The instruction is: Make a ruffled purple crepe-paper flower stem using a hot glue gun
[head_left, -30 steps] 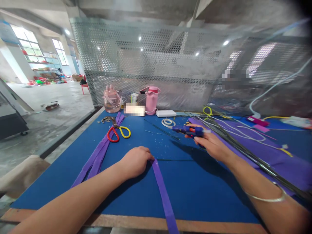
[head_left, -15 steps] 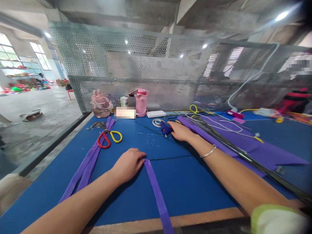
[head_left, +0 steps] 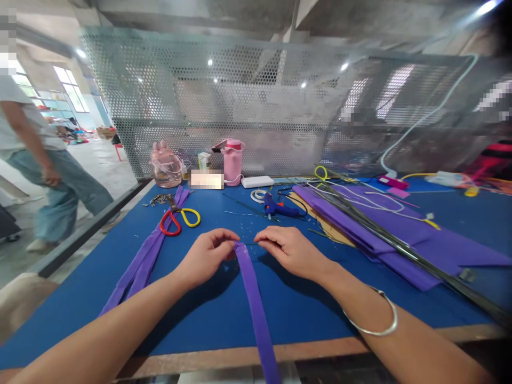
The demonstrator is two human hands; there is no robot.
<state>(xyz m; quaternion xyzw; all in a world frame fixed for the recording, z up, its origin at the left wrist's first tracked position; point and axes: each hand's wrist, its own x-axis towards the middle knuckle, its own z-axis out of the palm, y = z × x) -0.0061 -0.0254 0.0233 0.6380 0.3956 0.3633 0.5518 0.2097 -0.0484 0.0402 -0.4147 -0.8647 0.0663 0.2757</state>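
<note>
My left hand is closed in a pinch on the top end of a purple fabric strip, which runs down over the table's front edge. A thin dark green wire spans the small gap from the strip's end to my right hand. Thumb and fingers of my right hand are pinched on that wire. Beyond my hands lies a blue glue gun, touched by neither. To the left are scissors with one red and one yellow handle, resting on more purple strips.
Purple sheets and a bundle of dark stems lie on the right. A pink thermos, a pink bottle and a white power bank stand along the back, before a perforated metal panel. A person walks at far left.
My right hand has left the glue gun, now lying on the table, and come back to pinch the wire beside my left hand. A person has entered on the left.
</note>
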